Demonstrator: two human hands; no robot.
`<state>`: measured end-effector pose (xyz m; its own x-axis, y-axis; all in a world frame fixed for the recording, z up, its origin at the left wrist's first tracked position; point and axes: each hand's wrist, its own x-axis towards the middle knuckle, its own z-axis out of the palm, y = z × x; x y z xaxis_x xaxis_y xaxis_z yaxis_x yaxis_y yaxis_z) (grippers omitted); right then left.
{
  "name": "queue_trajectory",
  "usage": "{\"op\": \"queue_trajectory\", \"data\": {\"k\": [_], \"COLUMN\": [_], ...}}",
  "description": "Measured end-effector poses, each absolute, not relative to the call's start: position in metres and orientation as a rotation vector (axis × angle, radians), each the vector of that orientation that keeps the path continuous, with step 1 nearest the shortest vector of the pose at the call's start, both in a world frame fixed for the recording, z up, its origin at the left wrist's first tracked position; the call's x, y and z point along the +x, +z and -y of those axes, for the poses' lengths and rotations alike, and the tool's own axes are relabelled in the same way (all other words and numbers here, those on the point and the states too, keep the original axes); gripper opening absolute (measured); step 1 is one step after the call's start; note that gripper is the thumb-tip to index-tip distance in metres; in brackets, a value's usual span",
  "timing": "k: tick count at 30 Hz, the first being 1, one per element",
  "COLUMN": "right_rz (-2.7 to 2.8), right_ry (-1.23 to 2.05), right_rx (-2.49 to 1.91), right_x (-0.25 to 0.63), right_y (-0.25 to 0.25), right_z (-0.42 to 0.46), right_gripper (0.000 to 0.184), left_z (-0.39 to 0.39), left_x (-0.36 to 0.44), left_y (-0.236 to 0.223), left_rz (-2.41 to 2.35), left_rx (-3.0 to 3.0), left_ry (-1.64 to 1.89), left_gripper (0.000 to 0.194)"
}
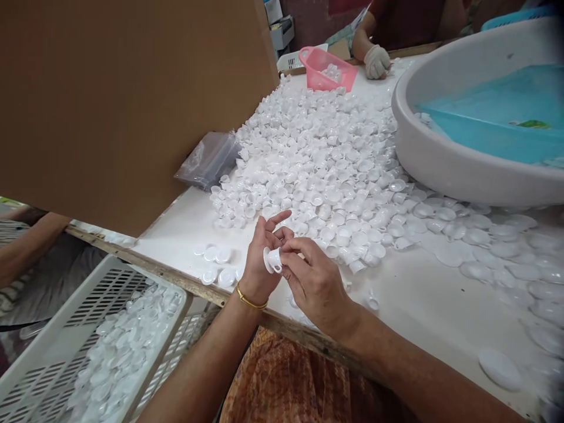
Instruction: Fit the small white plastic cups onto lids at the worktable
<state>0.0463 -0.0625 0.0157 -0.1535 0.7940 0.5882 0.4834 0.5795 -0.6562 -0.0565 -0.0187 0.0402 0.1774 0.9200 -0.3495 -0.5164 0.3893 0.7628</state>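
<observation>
My right hand (315,282) is closed, its thumb and fingers pinching a small white toy teacup (275,259) by its mouth end. The teacup is tipped on its side, with its little handle pointing down and a white saucer (267,259) at its base. Behind it my left hand (261,258), with a gold bangle at the wrist, is turned palm up with fingers apart and slightly curled. The saucer lies against or just in front of the left palm; I cannot tell if they touch. A few white saucers (218,254) lie left of my hands.
A large heap of white toy cups and saucers (326,170) covers the table. Around it are a brown cardboard sheet (132,106), plastic bags (209,160), a pink scoop (324,67), a big white tub (440,170) and a filled crate (171,285). A co-worker's gloved hand (377,62) rests opposite.
</observation>
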Motion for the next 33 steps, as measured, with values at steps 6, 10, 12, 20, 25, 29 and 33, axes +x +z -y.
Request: {"op": "queue_trajectory", "data": {"k": [6, 10, 12, 20, 25, 29, 33], "right_rz": [1.972, 1.973, 1.961, 1.928, 1.864, 1.756, 1.432], "right_ry": [0.187, 0.280, 0.325, 0.369, 0.396, 0.723, 1.369], "right_rx": [-0.994, -0.949, -0.923, -0.931, -0.924, -0.971, -1.157], "right_x": [0.048, 0.049, 0.049, 0.046, 0.046, 0.050, 0.054], "right_y": [0.016, 0.011, 0.008, 0.008, 0.004, 0.001, 0.005], "right_z": [0.061, 0.061, 0.062, 0.066, 0.065, 0.058, 0.051], "right_gripper": [0.026, 0.028, 0.027, 0.027, 0.024, 0.015, 0.013], "left_z": [0.020, 0.022, 0.023, 0.020, 0.019, 0.024, 0.033], "left_x": [-0.055, -0.051, -0.052, -0.059, -0.055, -0.061, -0.077], "left_y": [0.037, 0.033, 0.033, 0.037, 0.033, 0.029, 0.033], "left_rz": [-0.905, -1.025, -1.063, -1.168, -1.070, -1.109, -1.188], "left_rx": [0.479, 0.535, 0.573, 0.635, 0.566, 0.418, 0.859], "left_ry": [1.088, 1.135, 1.109, 0.875, 0.933, 0.991, 0.972], "left_gripper": [0.048, 0.048, 0.048, 0.052, 0.046, 0.047, 0.037]}}
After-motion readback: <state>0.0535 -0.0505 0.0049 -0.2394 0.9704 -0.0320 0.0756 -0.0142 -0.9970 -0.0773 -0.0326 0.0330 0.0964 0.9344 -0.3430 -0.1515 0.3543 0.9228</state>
